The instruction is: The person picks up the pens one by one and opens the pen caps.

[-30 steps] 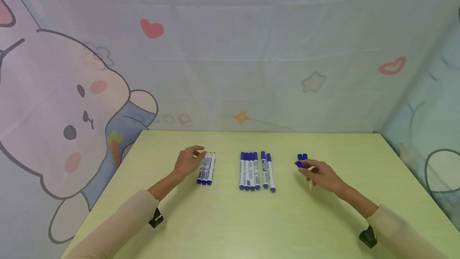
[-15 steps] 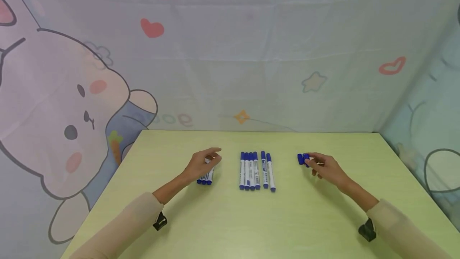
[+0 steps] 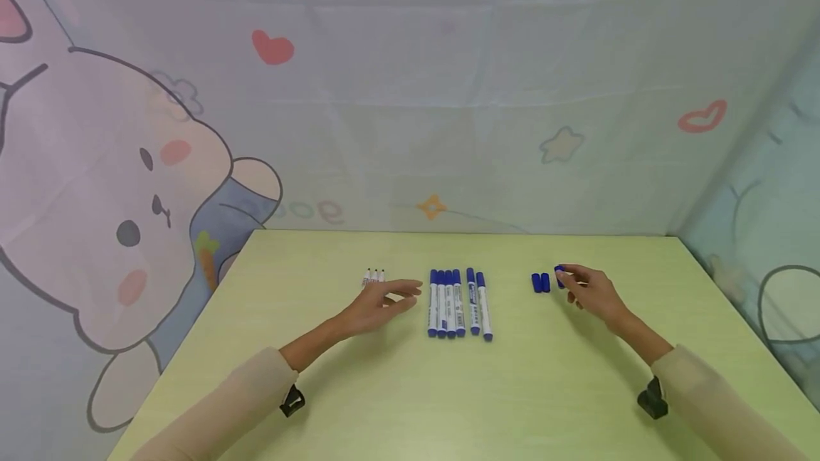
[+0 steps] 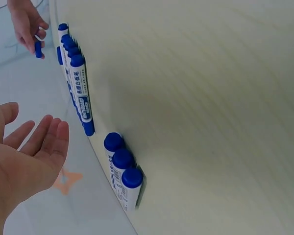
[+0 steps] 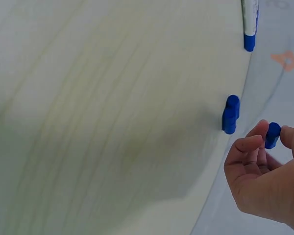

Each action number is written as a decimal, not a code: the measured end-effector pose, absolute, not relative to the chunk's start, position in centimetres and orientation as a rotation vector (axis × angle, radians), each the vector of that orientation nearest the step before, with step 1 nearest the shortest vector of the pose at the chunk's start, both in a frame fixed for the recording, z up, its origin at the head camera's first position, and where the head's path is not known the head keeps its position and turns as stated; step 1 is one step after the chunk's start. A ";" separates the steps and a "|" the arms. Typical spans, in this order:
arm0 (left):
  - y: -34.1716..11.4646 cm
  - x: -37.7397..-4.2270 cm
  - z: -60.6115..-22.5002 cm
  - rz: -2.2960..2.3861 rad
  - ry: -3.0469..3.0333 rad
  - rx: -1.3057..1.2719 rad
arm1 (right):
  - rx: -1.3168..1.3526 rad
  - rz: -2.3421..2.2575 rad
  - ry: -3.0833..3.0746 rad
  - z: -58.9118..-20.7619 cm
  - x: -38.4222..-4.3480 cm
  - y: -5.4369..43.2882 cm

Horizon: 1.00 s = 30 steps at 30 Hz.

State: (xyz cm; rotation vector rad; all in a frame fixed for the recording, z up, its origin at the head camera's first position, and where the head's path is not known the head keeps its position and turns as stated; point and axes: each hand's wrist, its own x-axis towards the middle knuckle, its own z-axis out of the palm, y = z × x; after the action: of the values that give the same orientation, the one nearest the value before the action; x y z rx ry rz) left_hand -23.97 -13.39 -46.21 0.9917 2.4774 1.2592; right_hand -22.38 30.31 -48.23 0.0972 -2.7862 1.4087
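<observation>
I have three uncapped markers (image 4: 122,169) left of six still-capped markers (image 3: 459,304), left hand (image 3: 374,310) relaxed, right hand (image 3: 594,294) pinching a cap (image 5: 272,134).

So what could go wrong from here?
The blue cap pinched by the right hand might slip and roll away. The three uncapped markers could dry out or smudge something if left bare. The left hand, close to the capped markers in the head view, may nudge them out of line.
</observation>
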 end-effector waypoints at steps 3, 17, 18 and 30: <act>-13.0 -23.8 -46.3 1.240 2.455 1.009 | 0.115 1.277 -2.781 -48.8 -22.8 30.8; -13.1 -23.2 -46.4 1.178 2.429 0.996 | 0.065 0.997 -2.923 -50.8 -24.9 31.1; -13.2 -23.2 -46.4 1.177 2.422 0.991 | 0.065 0.969 -2.940 -50.8 -25.0 31.0; -12.9 -23.1 -46.2 1.179 2.405 0.987 | 0.081 0.865 -3.005 -50.5 -25.2 30.3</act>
State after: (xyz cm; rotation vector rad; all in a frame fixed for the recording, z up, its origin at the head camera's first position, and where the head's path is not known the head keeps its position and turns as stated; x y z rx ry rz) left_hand -23.09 -12.95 -46.20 0.9865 2.4052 1.1791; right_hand -25.20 30.26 -50.47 0.0815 -3.0050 0.8655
